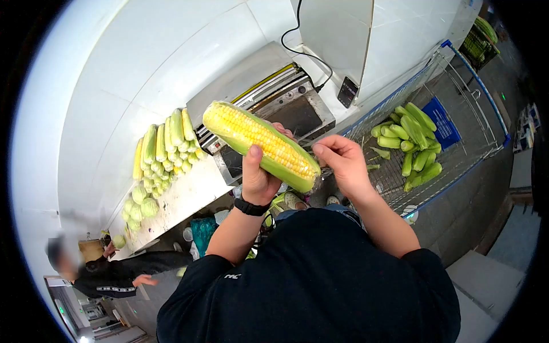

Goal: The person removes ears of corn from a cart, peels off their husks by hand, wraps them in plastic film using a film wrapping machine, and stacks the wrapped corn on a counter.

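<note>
Corn [257, 136] with kernels bared along one side slants in front of the person's chest, green husk around the rest. The left hand [260, 180], a black watch [251, 207] on its wrist, wraps it, thumb on the near face, fingertips showing past the far edge. The right hand's [346, 163] thumb and forefinger meet near the ear's lower end; I cannot tell whether they pinch anything. Ear and left hand hide part of a metal machine [297, 117], with a phone [347, 92] just beyond it. Leftward, stacked ears [166, 143] and round green vegetables [137, 207] crowd the white counter [180, 200]; rightward, a wire cart [394, 186] holds green-husked ears [414, 128] beside a blue panel [442, 122]. Farther left, another person [108, 277] in dark clothes stands by the counter.
</note>
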Available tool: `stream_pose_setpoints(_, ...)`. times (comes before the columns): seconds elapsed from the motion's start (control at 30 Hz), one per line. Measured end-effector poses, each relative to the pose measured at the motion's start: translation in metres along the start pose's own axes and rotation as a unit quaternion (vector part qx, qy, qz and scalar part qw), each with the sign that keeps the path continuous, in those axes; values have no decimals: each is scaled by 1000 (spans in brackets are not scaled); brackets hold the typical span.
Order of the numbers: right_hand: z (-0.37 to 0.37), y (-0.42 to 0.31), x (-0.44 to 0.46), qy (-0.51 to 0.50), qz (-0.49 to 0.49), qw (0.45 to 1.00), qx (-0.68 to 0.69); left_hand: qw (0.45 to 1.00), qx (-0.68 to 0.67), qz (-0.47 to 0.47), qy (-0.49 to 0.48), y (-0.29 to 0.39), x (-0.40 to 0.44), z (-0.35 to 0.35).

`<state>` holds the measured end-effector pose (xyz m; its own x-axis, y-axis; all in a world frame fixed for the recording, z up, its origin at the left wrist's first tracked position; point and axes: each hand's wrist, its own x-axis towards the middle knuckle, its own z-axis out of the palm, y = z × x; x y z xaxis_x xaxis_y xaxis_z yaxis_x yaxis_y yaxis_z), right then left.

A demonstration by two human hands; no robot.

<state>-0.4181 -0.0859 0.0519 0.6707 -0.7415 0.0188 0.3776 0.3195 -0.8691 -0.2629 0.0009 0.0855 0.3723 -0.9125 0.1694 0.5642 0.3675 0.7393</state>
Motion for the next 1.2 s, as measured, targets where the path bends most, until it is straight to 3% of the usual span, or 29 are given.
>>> stream_pose_setpoints(0.1,12,-8,-9,25,-58,992,-110,999,21,15,19,5,0,-3)
stream_pose_setpoints(0.13,13,-7,-10,22,-143,963,-226,999,25,22,25,6,-1,-3)
stream_pose_setpoints(0.17,15,-10,-12,19,-142,963,-227,999,24,23,28,6,-2,-3)
stream_pose_setpoints(0.27,16,-19,-13,-16,-280,895,-346,998,24,39,53,10,-1,0)
stream_pose_setpoints(0.3,12,-23,-13,-20,-281,895,-346,997,29,44,58,12,0,1)
stream_pose_setpoints(0.37,-4,-33,-15,-209,-323,875,-295,996,36,54,67,16,1,-2)
stream_pose_setpoints(0.4,-12,-34,-12,-191,-328,888,-261,998,22,45,41,16,3,-8)
stream_pose_setpoints(0.43,-17,-28,-3,-168,-333,918,-137,999,8,33,16,16,4,-10)
stream_pose_setpoints(0.5,-12,-26,10,-27,-197,978,-61,1000,11,25,0,12,3,-7)
stream_pose_setpoints(0.57,17,-31,36,-84,-211,968,-110,1000,14,20,-20,7,6,-2)
stream_pose_setpoints(0.63,32,-11,42,-175,-228,944,-162,996,64,62,24,4,9,2)
stream_pose_setpoints(0.67,32,-12,38,-216,-231,915,-252,991,89,83,47,6,12,-1)
stream_pose_setpoints(0.77,32,-9,17,-172,-305,878,-327,992,28,84,88,14,22,-11)
stream_pose_setpoints(0.8,16,-4,12,-172,-304,878,-328,988,3,119,96,16,27,-10)
stream_pose_setpoints(0.87,-22,16,2,-317,-326,879,-145,983,7,140,116,23,33,-12)
stream_pose_setpoints(0.9,-12,19,-14,-198,-238,951,19,977,11,162,136,25,36,-12)
stream_pose_setpoints(0.97,-4,22,16,-17,-292,949,118,980,4,159,120,25,39,-6)
stream_pose_setpoints(1.03,32,-6,44,179,-162,944,227,979,23,166,112,18,42,6)
stream_pose_setpoints(1.17,60,-3,53,91,-5,954,284,967,112,216,71,-6,52,16)
stream_pose_setpoints(1.2,64,-4,49,92,-7,955,283,949,152,268,72,-11,56,16)
